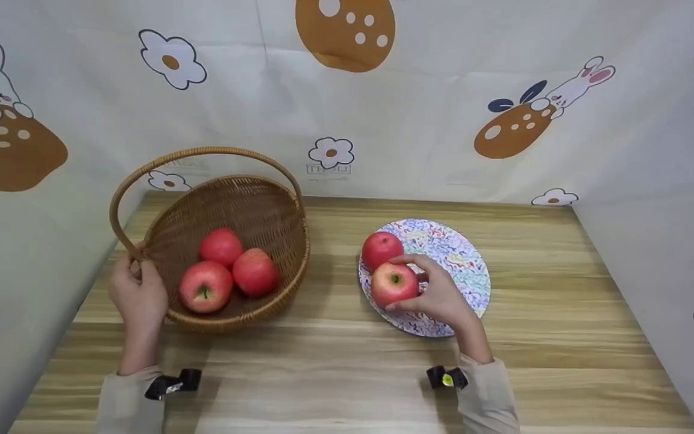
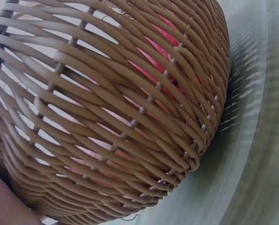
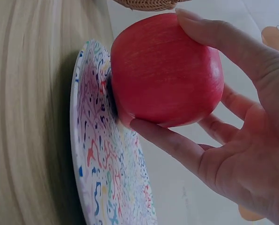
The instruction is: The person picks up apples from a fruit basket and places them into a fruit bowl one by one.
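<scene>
Wears, nearest the camera, a pale left sleeve (image 1: 129, 401) below the basket (image 1: 232, 208). Grips the foot of the handle (image 1: 217, 149) with the left hand (image 1: 139, 292) at the basket's left rim, fingers curled round. Shows three apples (image 1: 217, 276) inside the basket, bunched near the front wall. Shows, right of the basket, a patterned plate (image 1: 464, 262) bearing another apple (image 1: 382, 249) at the edge closer to the basket. Holds the fifth apple (image 1: 393, 286) over that plate with the right hand (image 1: 440, 292), spread only apple-wide, thumb and fingers curved round; cannot tell about contact beneath. Seems at the step of shifting apples between basket and plate, with no clear direction. Probably calls next for a firm grip and a lift clear of its neighbour, or a gentle lowering and release.
</scene>
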Demonstrator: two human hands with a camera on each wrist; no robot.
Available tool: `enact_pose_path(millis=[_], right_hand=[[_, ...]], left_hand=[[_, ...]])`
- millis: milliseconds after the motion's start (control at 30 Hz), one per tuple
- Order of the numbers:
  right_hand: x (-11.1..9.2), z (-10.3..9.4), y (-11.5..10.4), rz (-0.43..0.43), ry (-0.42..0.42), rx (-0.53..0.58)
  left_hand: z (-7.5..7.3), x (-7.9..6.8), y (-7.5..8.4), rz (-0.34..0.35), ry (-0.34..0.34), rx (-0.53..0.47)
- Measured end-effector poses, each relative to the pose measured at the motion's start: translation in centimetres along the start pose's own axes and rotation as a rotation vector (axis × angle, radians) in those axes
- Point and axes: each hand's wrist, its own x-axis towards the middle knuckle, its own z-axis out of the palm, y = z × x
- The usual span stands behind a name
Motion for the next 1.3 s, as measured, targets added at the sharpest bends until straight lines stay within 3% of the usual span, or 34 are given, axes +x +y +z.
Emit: enact_pose_path(millis=[533, 800, 1300], right_hand=[[0.2, -0.5, 1.4, 0.014, -0.080, 0.058], [0.2, -0.6, 1.6, 0.020, -0.104, 0.113], [0.2, -1.0, 1.6, 0.014, -0.147, 0.121]], left_hand=[[0.2, 0.2, -0.3, -0.059, -0.001, -0.020], [0.0, 0.3, -0.3, -0.019, -0.004, 0.019], [0.1, 0.3, -0.4, -0.046, -0.008, 0.033]])
